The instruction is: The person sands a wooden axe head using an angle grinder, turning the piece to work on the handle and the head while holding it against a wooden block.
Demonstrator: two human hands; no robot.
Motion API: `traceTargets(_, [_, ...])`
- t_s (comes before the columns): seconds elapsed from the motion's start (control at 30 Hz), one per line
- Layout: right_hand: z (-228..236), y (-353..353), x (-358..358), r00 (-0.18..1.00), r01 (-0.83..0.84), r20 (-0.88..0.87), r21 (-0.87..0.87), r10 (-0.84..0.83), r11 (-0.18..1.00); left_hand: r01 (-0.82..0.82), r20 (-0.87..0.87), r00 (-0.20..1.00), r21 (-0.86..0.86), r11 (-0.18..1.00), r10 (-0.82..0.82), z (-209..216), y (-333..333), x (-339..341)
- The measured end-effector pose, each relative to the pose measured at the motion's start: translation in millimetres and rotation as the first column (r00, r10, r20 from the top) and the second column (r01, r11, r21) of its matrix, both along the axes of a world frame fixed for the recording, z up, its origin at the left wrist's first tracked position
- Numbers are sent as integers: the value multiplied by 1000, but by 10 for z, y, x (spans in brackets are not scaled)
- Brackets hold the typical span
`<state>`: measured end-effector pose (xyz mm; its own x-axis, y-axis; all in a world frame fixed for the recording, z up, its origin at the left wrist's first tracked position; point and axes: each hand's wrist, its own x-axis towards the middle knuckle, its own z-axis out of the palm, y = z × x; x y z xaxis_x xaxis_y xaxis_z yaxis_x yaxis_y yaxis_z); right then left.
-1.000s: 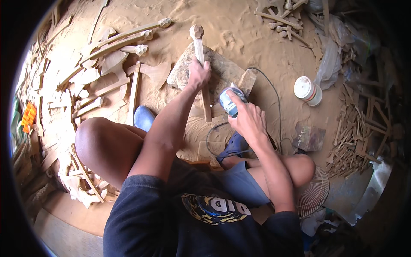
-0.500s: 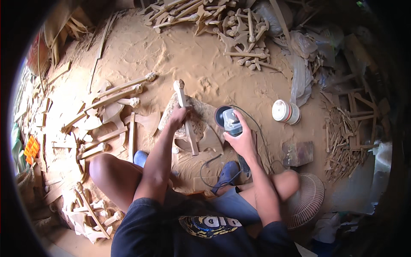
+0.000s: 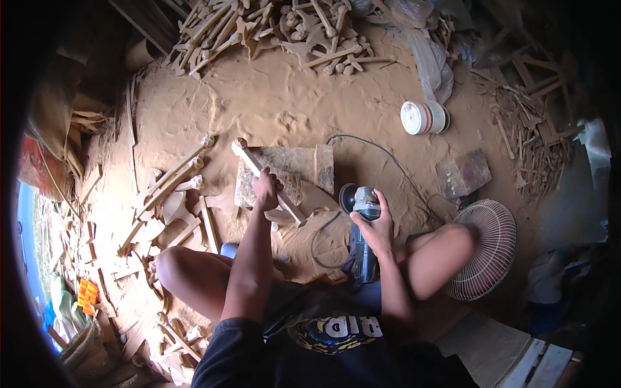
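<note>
"Stick [image 3: 250, 160]: where is it?"

"Left of centre in the frame, over the block [image 3: 291, 157]; I can't tell whether it rests there. The left hand [image 3: 266, 189] has its fingers wrapped round the middle."

"How would it handle?"

"It looks like bare wood, so I'd judge it stiff, fairly light and hard to break, perhaps slippery if dusty. The middle, where the hand is, seems the best hold, clear of the knob [image 3: 239, 143]."

"Which way does it point?"

"Knob to the upper left, plain end to the lower right; its long axis slants between them."

"And the right hand [image 3: 378, 225]?"

"Fingers curled round the grinder [image 3: 367, 205], its disc [image 3: 348, 197] on the left."
</note>
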<state>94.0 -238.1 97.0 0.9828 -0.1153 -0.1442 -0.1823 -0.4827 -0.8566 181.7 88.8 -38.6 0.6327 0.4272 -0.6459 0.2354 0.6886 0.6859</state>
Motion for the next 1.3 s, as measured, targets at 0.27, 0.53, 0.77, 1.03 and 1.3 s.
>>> traceTargets(0.27, [-249, -8, -270, 997, -52, 65, -1, 52, 999, 24, 30, 999, -42, 999, -23, 146, -79, -46])
traceTargets(0.53, [-421, 15, -99, 993, -87, -69, 63, 91, 994, 54, 42, 998, -57, 997, -52, 179, -74, -11])
traceTargets(0.77, [-222, 9, -134, 997, -26, -76, -202, 11, 979, 70, 26, 997, -63, 996, -68, 160, -65, -33])
traceTargets(1.03, [-181, 55, -72, 986, -125, -121, -120, 110, 985, 75, 45, 996, -61, 995, -72, 78, 47, -58])
traceTargets(1.3, [-277, -7, -109, 998, -53, -31, -275, 47, 960, 78, 33, 997, -49, 996, -76, 187, -61, -63])
